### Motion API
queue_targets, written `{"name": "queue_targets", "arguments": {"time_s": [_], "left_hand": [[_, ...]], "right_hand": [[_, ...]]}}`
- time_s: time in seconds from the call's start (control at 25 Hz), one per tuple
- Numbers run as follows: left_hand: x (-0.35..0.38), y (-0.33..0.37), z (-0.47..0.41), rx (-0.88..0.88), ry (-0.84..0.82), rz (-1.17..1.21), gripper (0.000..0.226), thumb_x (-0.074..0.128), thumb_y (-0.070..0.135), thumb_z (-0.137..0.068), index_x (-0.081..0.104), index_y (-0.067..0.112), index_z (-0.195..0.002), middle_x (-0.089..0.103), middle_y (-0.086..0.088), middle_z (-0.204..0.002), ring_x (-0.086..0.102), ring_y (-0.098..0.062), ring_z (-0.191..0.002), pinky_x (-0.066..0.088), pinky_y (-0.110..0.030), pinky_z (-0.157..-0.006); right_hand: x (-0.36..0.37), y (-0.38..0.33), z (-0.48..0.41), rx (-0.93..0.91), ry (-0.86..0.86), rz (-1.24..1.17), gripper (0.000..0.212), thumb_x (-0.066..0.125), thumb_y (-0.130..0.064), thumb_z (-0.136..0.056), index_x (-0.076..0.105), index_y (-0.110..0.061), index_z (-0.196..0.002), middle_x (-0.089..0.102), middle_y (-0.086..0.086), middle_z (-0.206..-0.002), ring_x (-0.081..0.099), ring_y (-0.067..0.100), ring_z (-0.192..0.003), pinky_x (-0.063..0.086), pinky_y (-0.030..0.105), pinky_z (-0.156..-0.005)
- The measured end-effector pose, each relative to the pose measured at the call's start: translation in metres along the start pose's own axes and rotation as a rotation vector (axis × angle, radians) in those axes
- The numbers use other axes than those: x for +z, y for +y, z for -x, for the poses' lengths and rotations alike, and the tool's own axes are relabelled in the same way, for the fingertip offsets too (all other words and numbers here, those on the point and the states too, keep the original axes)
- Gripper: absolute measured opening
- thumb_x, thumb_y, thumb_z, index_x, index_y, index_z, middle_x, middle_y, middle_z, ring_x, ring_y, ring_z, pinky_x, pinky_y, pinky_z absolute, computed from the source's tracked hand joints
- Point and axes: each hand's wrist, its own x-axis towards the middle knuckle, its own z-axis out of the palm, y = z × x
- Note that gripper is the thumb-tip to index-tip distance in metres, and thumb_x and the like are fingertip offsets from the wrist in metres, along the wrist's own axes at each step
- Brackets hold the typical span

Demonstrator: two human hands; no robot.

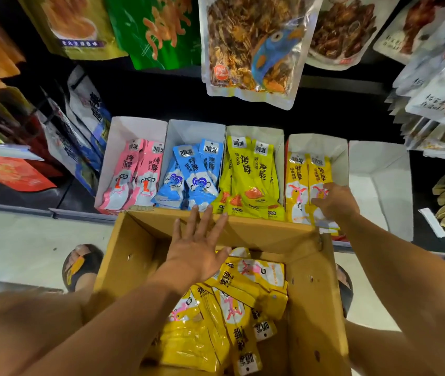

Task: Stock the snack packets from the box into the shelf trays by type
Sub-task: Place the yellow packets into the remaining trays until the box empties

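In the head view, the left hand (pixel 197 248) is hovering flat over the far wall of the cardboard box (pixel 256 229), its fingers (pixel 205 221) straight and spread, holding nothing. Inside the box, orange-yellow loose packets (pixel 216 335) are lying in a heap. The right hand (pixel 335 202) is reaching into the fourth tray (pixel 338 150) on the shelf, its fingers bending down onto the matching stocked packets (pixel 297 180) standing there; whether they are pinching one cannot be told. To the left, pink packets (pixel 132 175), blue packets (pixel 191 172) and lemon-yellow packets (pixel 251 172) are each sitting in their own tray, side by side.
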Motion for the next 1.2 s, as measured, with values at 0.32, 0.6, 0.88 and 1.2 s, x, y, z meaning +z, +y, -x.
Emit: {"name": "queue_targets", "arguments": {"time_s": [0.32, 0.6, 0.88, 1.2], "left_hand": [[-0.003, 0.001, 0.0, -0.004, -0.031, 0.004, 0.076, 0.016, 0.07, -0.1, -0.037, 0.045, -0.148, -0.045, 0.006, -0.157, -0.042, -0.028, -0.145, -0.008, -0.067, -0.121], [-0.01, -0.004, 0.007, 0.031, 0.025, 0.03, 0.07, 0.018, 0.065, -0.103, -0.021, 0.045, -0.157, -0.029, 0.006, -0.166, -0.029, -0.028, -0.153, -0.008, -0.066, -0.121], [-0.016, -0.013, 0.038, 0.091, 0.166, 0.006, 0.067, 0.022, 0.062, -0.104, -0.008, 0.043, -0.161, -0.018, 0.003, -0.17, -0.021, -0.031, -0.155, -0.006, -0.067, -0.122], [0.015, -0.039, 0.107, 0.103, 0.247, -0.1, 0.065, 0.017, 0.063, -0.104, -0.004, 0.042, -0.161, -0.016, 0.002, -0.17, -0.018, -0.028, -0.156, -0.008, -0.066, -0.121]], "right_hand": [[-0.001, 0.0, 0.003, -0.011, -0.01, -0.009, 0.067, 0.068, -0.049, -0.089, 0.049, -0.015, -0.143, 0.053, 0.023, -0.136, 0.057, 0.041, -0.118, 0.049, 0.046, -0.096], [-0.021, -0.019, 0.041, -0.11, -0.03, 0.041, 0.067, 0.062, -0.051, -0.092, 0.046, -0.013, -0.145, 0.048, 0.02, -0.142, 0.046, 0.039, -0.129, 0.041, 0.044, -0.105], [-0.042, -0.038, 0.126, -0.303, 0.055, 0.074, 0.061, 0.063, -0.047, -0.093, 0.046, -0.021, -0.145, 0.04, 0.014, -0.151, 0.039, 0.037, -0.136, 0.039, 0.048, -0.109], [-0.028, -0.056, 0.216, -0.43, 0.031, 0.239, 0.069, 0.067, -0.046, -0.089, 0.041, -0.024, -0.149, 0.027, 0.01, -0.16, 0.028, 0.034, -0.145, 0.038, 0.05, -0.112]]}}
